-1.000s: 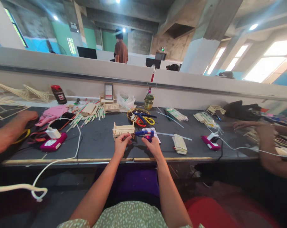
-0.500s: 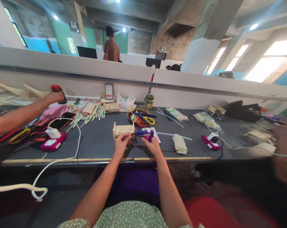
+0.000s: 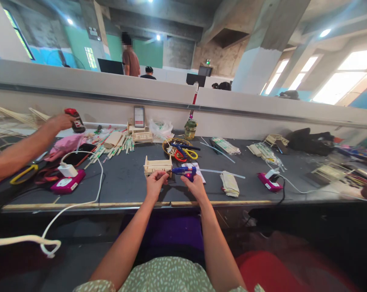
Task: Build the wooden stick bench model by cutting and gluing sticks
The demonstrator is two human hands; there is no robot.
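My right hand [image 3: 196, 186] grips a blue hot glue gun [image 3: 182, 170] with a small red light. A long clear glue stick [image 3: 222, 174] juts from its back end. Opposite it, my left hand [image 3: 156, 181] is closed in a pinch close to the gun's nozzle; whatever lies between its fingertips is too small to make out. Directly behind that hand stands a small frame of pale wooden sticks [image 3: 158, 165] on the dark table [image 3: 119, 182]. A white paper [image 3: 201, 175] lies partly beneath the glue gun.
Behind are a basket [image 3: 165, 151] with pliers [image 3: 190, 154] and a jar [image 3: 190, 130]. A folded cloth [image 3: 230, 184] lies to the right. Pink power strips [image 3: 68, 181] with white cables flank the workspace. A co-worker's arm [image 3: 28, 142] reaches to a red-capped bottle [image 3: 77, 121] at left.
My hands and the glue gun stay almost in place. The co-worker's hand at left has shifted on the bottle, the person at right has drawn an arm back, and the standing person has moved left.
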